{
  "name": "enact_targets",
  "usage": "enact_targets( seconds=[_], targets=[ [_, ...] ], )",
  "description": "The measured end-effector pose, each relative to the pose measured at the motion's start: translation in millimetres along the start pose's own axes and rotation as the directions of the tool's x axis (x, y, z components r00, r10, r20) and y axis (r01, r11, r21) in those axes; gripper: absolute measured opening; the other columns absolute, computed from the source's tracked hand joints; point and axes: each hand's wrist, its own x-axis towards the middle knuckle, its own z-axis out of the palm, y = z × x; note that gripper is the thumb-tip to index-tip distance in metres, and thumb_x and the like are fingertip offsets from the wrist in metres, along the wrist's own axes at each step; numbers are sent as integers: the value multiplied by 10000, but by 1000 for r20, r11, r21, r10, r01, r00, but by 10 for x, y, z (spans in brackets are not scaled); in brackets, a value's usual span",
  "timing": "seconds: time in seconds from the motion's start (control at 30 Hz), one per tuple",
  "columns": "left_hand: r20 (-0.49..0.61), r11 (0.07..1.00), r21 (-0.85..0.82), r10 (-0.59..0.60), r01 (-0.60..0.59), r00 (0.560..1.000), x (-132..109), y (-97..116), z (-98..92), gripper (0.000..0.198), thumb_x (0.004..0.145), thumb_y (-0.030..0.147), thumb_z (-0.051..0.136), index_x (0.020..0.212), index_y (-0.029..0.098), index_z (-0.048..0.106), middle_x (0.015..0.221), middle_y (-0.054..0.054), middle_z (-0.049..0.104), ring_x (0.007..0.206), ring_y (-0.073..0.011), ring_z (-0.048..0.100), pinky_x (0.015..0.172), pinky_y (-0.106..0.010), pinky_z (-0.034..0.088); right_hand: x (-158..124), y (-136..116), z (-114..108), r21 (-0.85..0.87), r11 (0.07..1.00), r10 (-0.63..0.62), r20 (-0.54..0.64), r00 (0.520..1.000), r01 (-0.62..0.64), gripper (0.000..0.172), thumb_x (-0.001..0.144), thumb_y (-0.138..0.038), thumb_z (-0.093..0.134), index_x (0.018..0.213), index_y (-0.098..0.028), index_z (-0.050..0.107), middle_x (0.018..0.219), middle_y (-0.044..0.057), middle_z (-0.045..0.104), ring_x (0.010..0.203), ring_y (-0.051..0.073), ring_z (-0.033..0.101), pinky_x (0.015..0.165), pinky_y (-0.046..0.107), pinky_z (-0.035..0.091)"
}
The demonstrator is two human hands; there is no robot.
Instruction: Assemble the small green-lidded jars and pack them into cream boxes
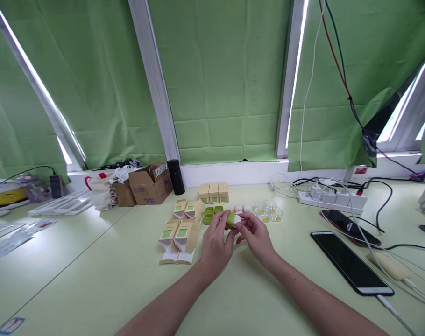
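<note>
My left hand (216,242) and my right hand (256,235) meet over the table, both closed round a small green case with a white end (233,219). Just behind them lie more green cases (209,214), pink and white small pieces (242,208) and clear plastic trays with yellow dots (268,212). To the left lie several open tan cartons with green labels (179,233). Three closed tan boxes (214,192) stand in a row further back.
Brown cardboard boxes (149,184) and a black cylinder (175,176) stand at the back left. A power strip (333,198) with cables, and two phones (350,261), lie at the right. Plastic bags and trays (58,205) sit far left.
</note>
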Motion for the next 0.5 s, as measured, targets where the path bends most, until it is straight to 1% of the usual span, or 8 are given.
enact_targets(
  seconds=[0.1, 0.17, 0.23, 0.3, 0.37, 0.4, 0.47, 0.5],
  targets=[
    [25, 986, -130, -100, 103, 995, -6, -24, 19, 478, 1042, 325, 511, 1510, 237, 472, 1398, -149, 618, 1176, -269, 664, 937, -422, 601, -15, -3, -10, -45, 999, -24, 27, 999, 26, 437, 851, -527, 779, 1120, -211, 642, 845, 22, 657, 798, 200, 677, 546, 277, 591],
    [52, 947, -261, -181, 188, 982, 2, -34, 26, 484, 1050, 374, 500, 1512, 231, 481, 1397, -154, 630, 1141, -258, 678, 942, -413, 596, -23, -16, -19, -98, 994, -44, 46, 998, 49, 423, 866, -509, 763, 1139, -212, 638, 870, 33, 661, 818, 200, 667, 562, 276, 586],
    [99, 871, -411, -250, 268, 963, 20, -34, 28, 500, 1052, 416, 495, 1514, 223, 489, 1388, -155, 643, 1168, -259, 676, 979, -411, 584, -29, -41, -31, -189, 979, -68, 58, 996, 78, 383, 885, -473, 744, 1147, -215, 639, 885, 38, 659, 842, 202, 662, 588, 277, 584],
    [164, 767, -548, -294, 335, 942, 41, -28, 25, 538, 1037, 462, 519, 1516, 217, 492, 1372, -151, 659, 1196, -266, 675, 997, -407, 582, -33, -75, -50, -322, 937, -121, 60, 991, 135, 329, 899, -423, 727, 1144, -220, 645, 940, 53, 664, 854, 201, 665, 613, 285, 586],
    [227, 665, -641, -313, 384, 922, 58, -23, 23, 590, 1012, 498, 560, 1520, 207, 488, 1360, -151, 671, 1198, -271, 682, 1008, -411, 583, -36, -110, -76, -467, 854, -218, 82, 973, 230, 309, 911, -370, 704, 1181, -231, 642, 1088, 86, 667, 857, 198, 670, 626, 298, 594],
    [254, 625, -669, -316, 402, 914, 62, -21, 24, 613, 1001, 507, 578, 1523, 199, 486, 1356, -154, 675, 1197, -274, 685, 1014, -417, 583, -37, -125, -91, -531, 797, -272, 109, 956, 288, 329, 918, -345, 689, 1224, -240, 633, 1181, 104, 652, 857, 196, 672, 626, 306, 599],
    [292, 575, -701, -307, 421, 906, 64, -19, 27, 633, 986, 505, 608, 1520, 186, 491, 1372, -163, 673, 1228, -286, 676, 1049, -438, 568, -41, -143, -122, -633, 665, -360, 192, 913, 396, 403, 937, -302, 653, 1334, -261, 593, 1331, 130, 605, 867, 199, 682, 621, 318, 611],
    [300, 563, -711, -299, 421, 906, 62, -18, 30, 628, 981, 499, 620, 1512, 185, 503, 1400, -165, 660, 1262, -294, 661, 1078, -451, 552, -42, -146, -136, -673, 596, -385, 240, 891, 438, 435, 949, -282, 633, 1379, -271, 571, 1374, 135, 591, 897, 209, 693, 625, 323, 617]
  ],
)
